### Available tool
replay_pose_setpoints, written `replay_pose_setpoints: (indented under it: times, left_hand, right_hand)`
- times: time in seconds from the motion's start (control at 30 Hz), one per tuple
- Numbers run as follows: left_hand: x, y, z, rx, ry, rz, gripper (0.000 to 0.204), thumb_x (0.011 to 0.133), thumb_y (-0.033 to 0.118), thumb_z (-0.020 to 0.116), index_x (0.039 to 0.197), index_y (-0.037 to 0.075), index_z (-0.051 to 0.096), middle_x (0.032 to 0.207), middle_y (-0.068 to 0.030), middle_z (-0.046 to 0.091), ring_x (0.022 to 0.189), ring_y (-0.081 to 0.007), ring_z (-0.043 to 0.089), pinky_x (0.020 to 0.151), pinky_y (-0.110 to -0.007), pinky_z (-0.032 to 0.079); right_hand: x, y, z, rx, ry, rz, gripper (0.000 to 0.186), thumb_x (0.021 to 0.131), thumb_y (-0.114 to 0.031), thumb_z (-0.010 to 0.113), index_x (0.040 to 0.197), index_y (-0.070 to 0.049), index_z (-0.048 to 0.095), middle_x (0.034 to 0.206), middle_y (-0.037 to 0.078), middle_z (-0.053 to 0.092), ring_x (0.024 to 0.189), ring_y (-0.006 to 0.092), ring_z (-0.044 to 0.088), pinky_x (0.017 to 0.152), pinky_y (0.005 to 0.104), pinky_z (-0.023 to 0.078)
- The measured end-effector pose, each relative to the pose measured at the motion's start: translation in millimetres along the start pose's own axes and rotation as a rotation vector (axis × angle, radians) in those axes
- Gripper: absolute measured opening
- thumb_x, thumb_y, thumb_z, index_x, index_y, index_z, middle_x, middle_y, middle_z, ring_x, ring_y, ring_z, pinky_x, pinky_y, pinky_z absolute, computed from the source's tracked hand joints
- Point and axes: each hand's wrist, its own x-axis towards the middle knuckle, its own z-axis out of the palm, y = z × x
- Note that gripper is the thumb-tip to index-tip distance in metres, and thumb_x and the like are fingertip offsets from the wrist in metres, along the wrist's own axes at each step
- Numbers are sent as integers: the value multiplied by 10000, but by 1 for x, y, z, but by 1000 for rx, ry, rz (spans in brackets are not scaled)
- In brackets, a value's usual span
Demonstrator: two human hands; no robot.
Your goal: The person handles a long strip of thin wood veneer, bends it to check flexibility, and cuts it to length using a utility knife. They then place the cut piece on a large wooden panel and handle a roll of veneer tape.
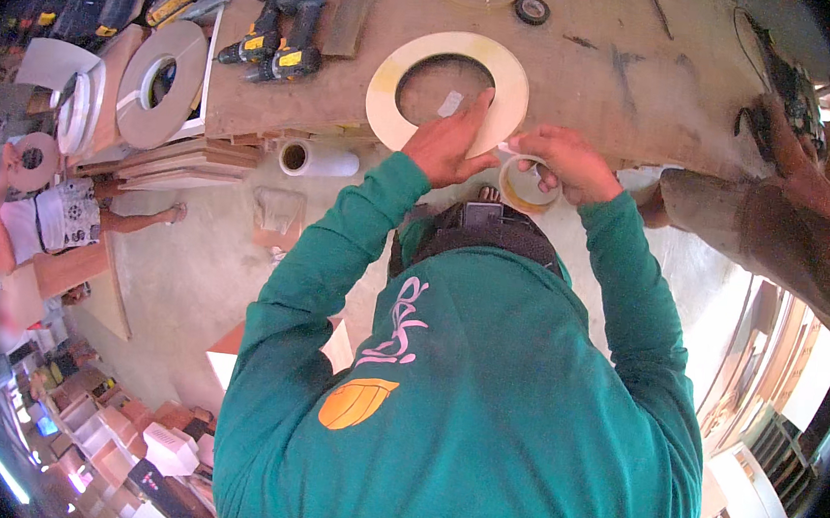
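A wide cream ring-shaped roll of edge banding (pixel 391 79) rests at the near edge of the workbench, with a small pale label showing through its hole. My left hand (pixel 447 143) is closed on the near right part of this roll, fingers reaching over its band and thumb toward the right. Just to the right, my right hand (pixel 573 164) is closed around a roll of tape (pixel 528 206), which hangs below the fingers. A short whitish end shows between the two hands, close to the banding roll. My right fingers partly hide the tape roll.
Two cordless drills (pixel 298 37) lie on the workbench (pixel 588 87) at the left, beside a small wood block (pixel 348 21). A black tape roll (pixel 532 10) is at the back. Below the bench stands a white roll (pixel 325 161). Other people are at left and right.
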Motion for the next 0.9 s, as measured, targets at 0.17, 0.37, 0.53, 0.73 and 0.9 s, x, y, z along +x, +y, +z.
replay_pose_setpoints:
  times: [0.17, 0.37, 0.53, 0.73, 0.9]
  left_hand:
    - [-3, 0, -9, -5, -133, -21, 1114, 912, 435, 822, 1692, 42, 130, 1422, -339, 611, 1182, -532, 662, 956, -574, 572]
    - [-10, -27, -16, -80, -278, 33, 1092, 865, 492, 863, 1701, 126, 263, 1403, -306, 653, 1297, -485, 626, 1091, -543, 508]
    - [-23, -59, -47, 224, -265, 237, 906, 840, 593, 814, 1553, 107, 538, 1213, -221, 743, 1172, -431, 657, 1120, -562, 410]
    - [-31, -47, -60, 339, -323, 282, 982, 779, 492, 880, 1614, 176, 471, 1478, -156, 614, 1435, -373, 517, 1253, -725, 208]
    - [-52, -93, -87, 490, -250, 256, 1011, 748, 466, 910, 1619, 216, 461, 1615, -95, 515, 1538, -356, 430, 1265, -759, 163]
  right_hand:
    - [26, 19, 17, 5, -60, 182, 494, 951, -623, 772, 1004, -134, 720, 728, -54, 539, 521, 57, 397, 462, 262, 390]
    - [49, 31, 16, 91, -86, 244, 375, 962, -542, 805, 965, -187, 683, 637, -118, 461, 458, 11, 306, 433, 209, 356]
    - [45, 23, 18, 160, -130, 241, 342, 966, -494, 819, 989, -180, 684, 616, -130, 469, 432, -2, 283, 418, 201, 338]
    - [49, 29, 21, 161, -102, 242, 326, 973, -474, 818, 984, -175, 690, 597, -134, 456, 428, -5, 293, 413, 201, 335]
    - [44, 15, 19, 108, -94, 208, 329, 970, -474, 820, 957, -174, 686, 584, -127, 446, 423, -8, 304, 403, 204, 351]
